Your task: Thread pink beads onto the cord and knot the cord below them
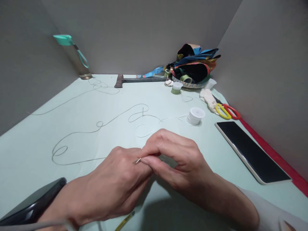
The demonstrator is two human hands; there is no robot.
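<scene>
Silver sewing needle [137, 160] lies nearly level, one end pointing left, pinched by our right hand [185, 163]; our left hand [115, 183] closes just beside it, though we cannot tell if it grips too.

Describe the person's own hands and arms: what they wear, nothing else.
The left hand and right hand are bare, with no gloves or rings in view. The right forearm runs into a pale grey sleeve. A glossy black object and a grey cord show beside the left wrist.
</scene>
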